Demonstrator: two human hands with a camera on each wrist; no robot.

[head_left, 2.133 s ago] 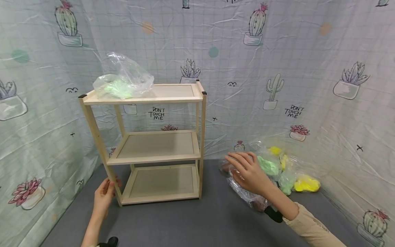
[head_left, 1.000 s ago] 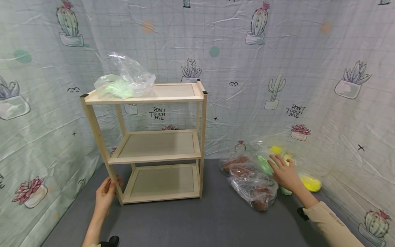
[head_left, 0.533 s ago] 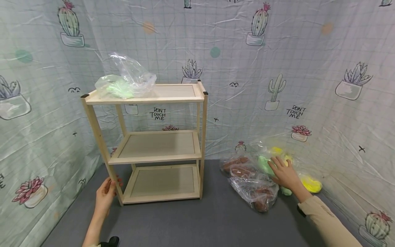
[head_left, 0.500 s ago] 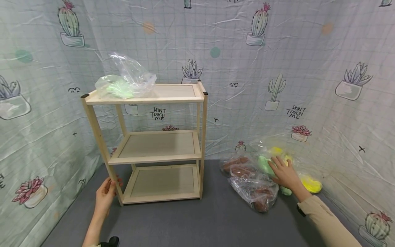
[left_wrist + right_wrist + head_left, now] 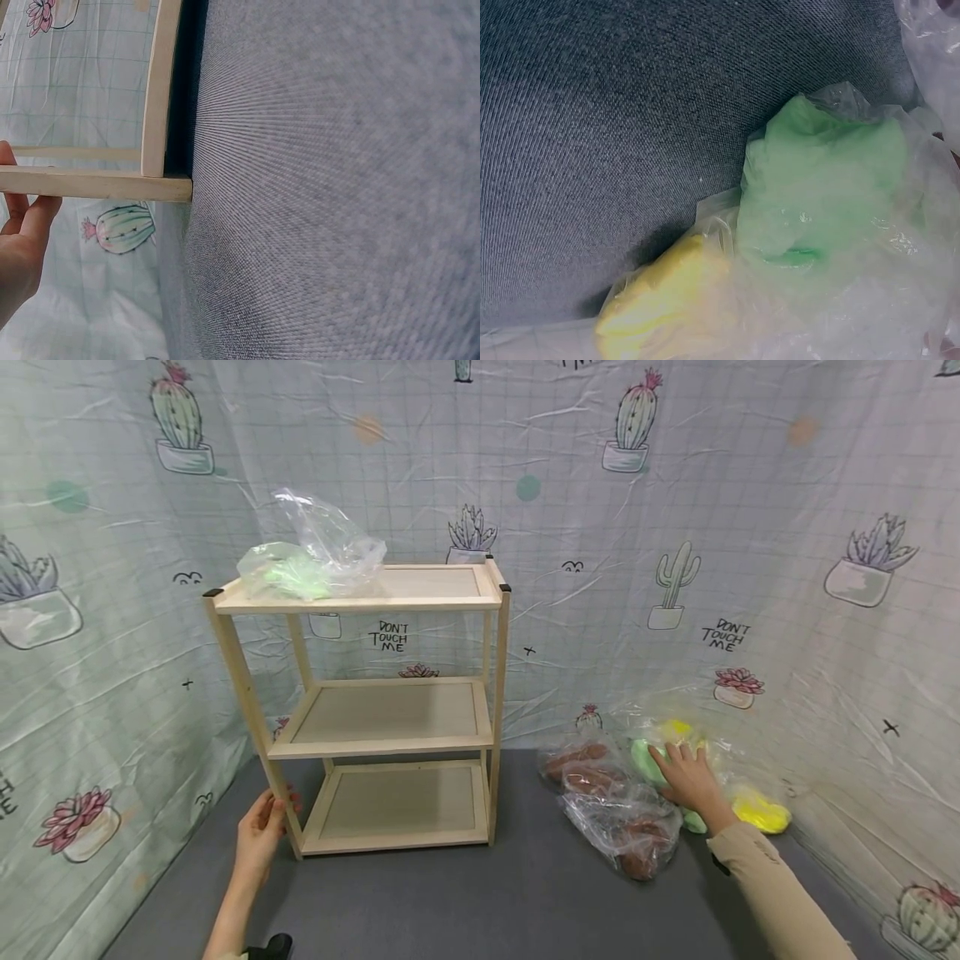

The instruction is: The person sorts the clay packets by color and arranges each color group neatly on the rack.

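At the left, my left hand (image 5: 260, 831) grips the lower front leg of a three-tier wooden shelf rack (image 5: 386, 747). The left wrist view shows the fingers (image 5: 37, 217) on either side of that leg. Over to the right, my right hand (image 5: 688, 783) reaches onto clear plastic bags with green contents (image 5: 647, 762) and yellow contents (image 5: 761, 812). Its fingers are spread on the plastic, the tips partly hidden. In the right wrist view the green bag (image 5: 825, 180) lies beside a yellow one (image 5: 664, 300).
Clear bags with reddish-brown contents (image 5: 592, 777) lie between the rack and my right hand. Another clear bag with pale green contents (image 5: 300, 572) sits on the rack's top tier. The dark grey tabletop (image 5: 465, 902) meets cactus-print curtains (image 5: 570, 652) behind and at both sides.
My right hand has moved rightward from over the brown bags to the green and yellow ones, then settled lower on them. My left hand keeps its grip; the rack stays put.
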